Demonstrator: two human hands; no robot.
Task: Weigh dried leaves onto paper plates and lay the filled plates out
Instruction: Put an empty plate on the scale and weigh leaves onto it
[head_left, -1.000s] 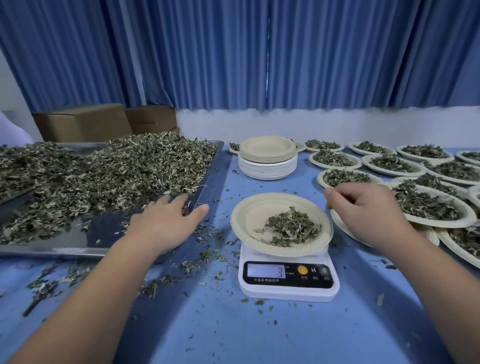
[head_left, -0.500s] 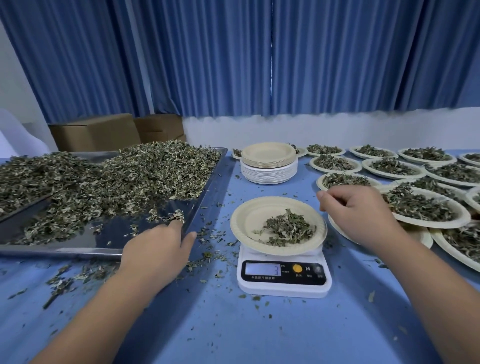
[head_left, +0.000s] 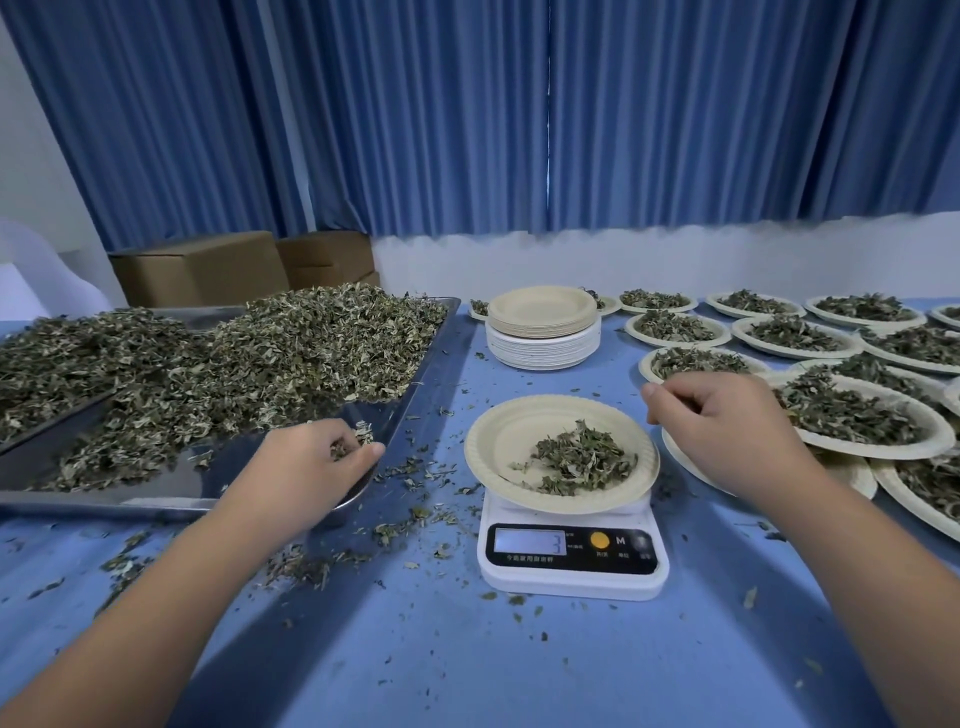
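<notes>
Since 0.5 s ago my left hand (head_left: 306, 467) has curled round a pinch of dried leaves (head_left: 359, 438) at the tray's (head_left: 171, 483) near corner. To its right, the paper plate (head_left: 498, 441) with a small leaf pile sits on the scale (head_left: 571, 569), which reads 3. My right hand (head_left: 727, 431) hovers curled beside the plate's rim; I cannot tell whether it holds anything.

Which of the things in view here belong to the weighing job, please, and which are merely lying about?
In the job: left hand pinching dried leaves at the corner of the tray; plate on the scale; right hand beside it; stack of empty plates; filled plates.
Lying about: cardboard boxes; curtains; spilled crumbs on the table.
</notes>
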